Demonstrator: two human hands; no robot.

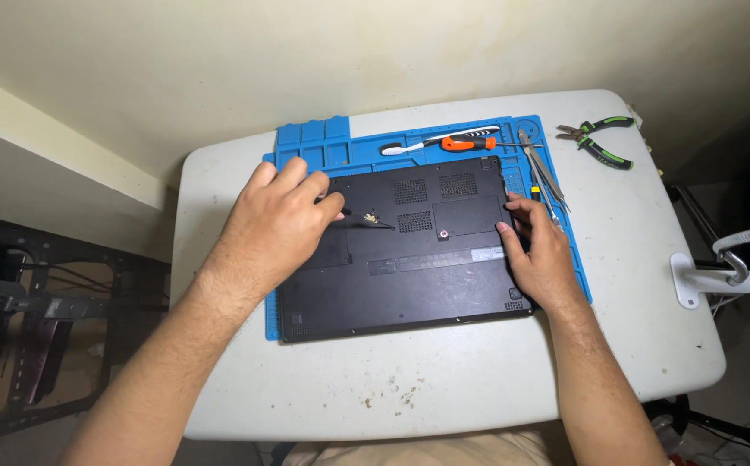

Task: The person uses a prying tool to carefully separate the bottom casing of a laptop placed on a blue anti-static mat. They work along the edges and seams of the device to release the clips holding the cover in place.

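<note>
On white table (444, 380), blue mat (323, 147) under upturned laptop (426, 259).

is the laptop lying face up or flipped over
Flipped over: the laptop shows its black underside with vent grilles, lying flat on the blue repair mat.

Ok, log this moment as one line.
left hand: flat on laptop underside | right hand: on its right edge | laptop on blue mat | pliers aside

Home repair bench — blue work mat (306, 147), pliers (601, 141).
</note>
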